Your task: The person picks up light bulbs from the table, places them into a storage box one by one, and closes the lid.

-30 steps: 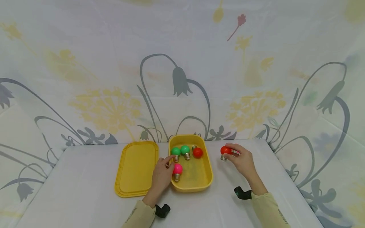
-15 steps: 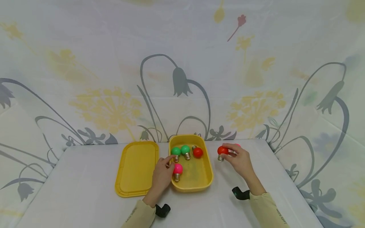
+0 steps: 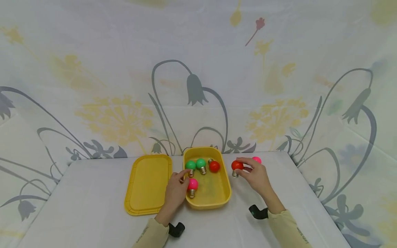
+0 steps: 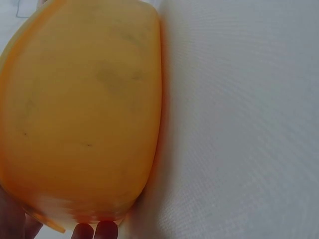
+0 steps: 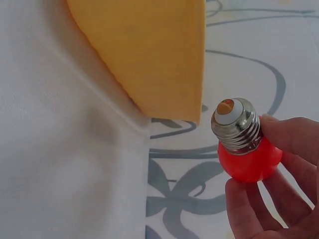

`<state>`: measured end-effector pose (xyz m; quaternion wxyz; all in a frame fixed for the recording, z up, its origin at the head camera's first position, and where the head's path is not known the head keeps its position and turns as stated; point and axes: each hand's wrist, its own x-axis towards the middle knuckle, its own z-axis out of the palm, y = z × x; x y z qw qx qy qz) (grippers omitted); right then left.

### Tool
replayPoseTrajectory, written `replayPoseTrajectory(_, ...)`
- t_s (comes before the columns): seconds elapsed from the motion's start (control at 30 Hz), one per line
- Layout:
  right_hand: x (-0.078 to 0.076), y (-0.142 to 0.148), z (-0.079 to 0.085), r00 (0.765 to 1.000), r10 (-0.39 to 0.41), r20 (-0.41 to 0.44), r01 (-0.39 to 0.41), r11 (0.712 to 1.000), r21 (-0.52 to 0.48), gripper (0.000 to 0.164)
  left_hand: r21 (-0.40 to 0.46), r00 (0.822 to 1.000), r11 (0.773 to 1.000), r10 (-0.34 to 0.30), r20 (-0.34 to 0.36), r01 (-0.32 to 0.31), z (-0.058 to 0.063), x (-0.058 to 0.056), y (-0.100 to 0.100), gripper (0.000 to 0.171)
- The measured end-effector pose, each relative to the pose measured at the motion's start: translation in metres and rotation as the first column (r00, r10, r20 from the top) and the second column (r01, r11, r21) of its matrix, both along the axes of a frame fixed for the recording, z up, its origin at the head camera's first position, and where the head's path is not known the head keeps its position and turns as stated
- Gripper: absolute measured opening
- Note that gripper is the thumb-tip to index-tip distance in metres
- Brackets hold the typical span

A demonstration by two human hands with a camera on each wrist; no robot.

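Two grips: box wall pinched by the left grip, its fingers bent over the wall; held bulb pinched by the right grip, parted only by the bulb's width.
Held bulb: red, kept just right of the box, not touching it; its metal base is pointed downward.
Box: yellow, set on the table; its left wall is touched on the outside by fingertips.
Far left of box: two bulbs laid, a left green bulb and a right green bulb.
Far right of box: a red bulb laid on its side.
Near left of box: a pink bulb, its base pointed near.
Beyond right grip: a spare pink bulb, partly hidden.
Lid: yellow, laid flat on the table, left of the box.
Far side: closed off by a flowered cloth.
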<state>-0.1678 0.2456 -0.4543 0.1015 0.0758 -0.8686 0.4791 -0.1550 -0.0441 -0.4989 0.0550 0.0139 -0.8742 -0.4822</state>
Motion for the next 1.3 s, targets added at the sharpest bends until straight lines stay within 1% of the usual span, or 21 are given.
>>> replayPoseTrajectory(0.17,0.001,-0.004,0.003,1.0,0.02,-0.017,-0.02,1.0,-0.004,0.042,-0.005,1.0,1.0,0.002,-0.001,-0.002,-0.001,0.0,0.001,0.029)
replayPoseTrajectory(0.5,0.001,-0.015,0.006,0.997,0.075,-0.007,-0.075,0.996,-0.038,0.04,0.003,1.0,1.0,0.0,0.001,0.0,-0.001,0.0,0.0,0.029)
replayPoseTrajectory(0.9,-0.003,-0.026,0.01,0.992,0.119,-0.03,-0.118,0.993,0.014,0.043,0.002,1.0,1.0,-0.004,0.003,0.004,0.001,0.0,-0.001,0.029)
replayPoseTrajectory(1.07,-0.006,-0.03,0.013,0.991,0.134,-0.029,-0.133,0.991,0.035,0.043,-0.003,1.0,1.0,0.003,-0.011,-0.003,-0.001,0.0,0.0,0.028)
replayPoseTrajectory(1.3,-0.01,-0.037,0.019,0.979,0.198,-0.047,-0.198,0.98,-0.002,0.041,-0.001,1.0,1.0,0.004,-0.025,-0.004,-0.001,0.0,0.0,0.028)
